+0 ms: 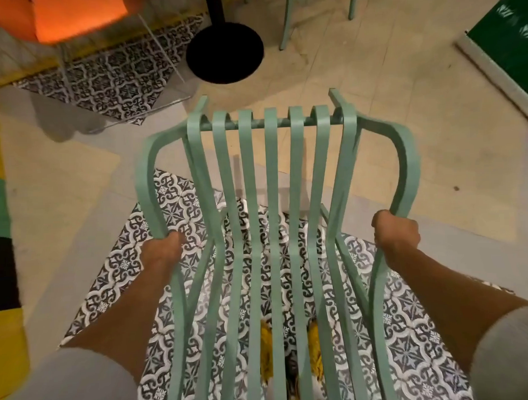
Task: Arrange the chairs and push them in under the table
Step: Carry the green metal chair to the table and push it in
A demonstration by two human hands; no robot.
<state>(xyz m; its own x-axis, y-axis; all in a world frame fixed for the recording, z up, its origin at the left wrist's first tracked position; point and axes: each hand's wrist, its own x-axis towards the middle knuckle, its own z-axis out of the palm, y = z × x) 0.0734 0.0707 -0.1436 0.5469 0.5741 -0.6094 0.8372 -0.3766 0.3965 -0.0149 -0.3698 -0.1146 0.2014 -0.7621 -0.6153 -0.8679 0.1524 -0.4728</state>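
Over the patterned black-and-white tile floor (411, 338), a mint-green slatted metal armchair (274, 217) faces a black round pedestal base (224, 50). Left hand (161, 248) and right hand (397, 234) each curl tightly around an armrest.

Floor (373, 112) is mostly beige tile with patches of black-and-white patterned tile (179, 202). A round black table base (225, 56) sits on it, with mint chair legs (285, 31) just beside.
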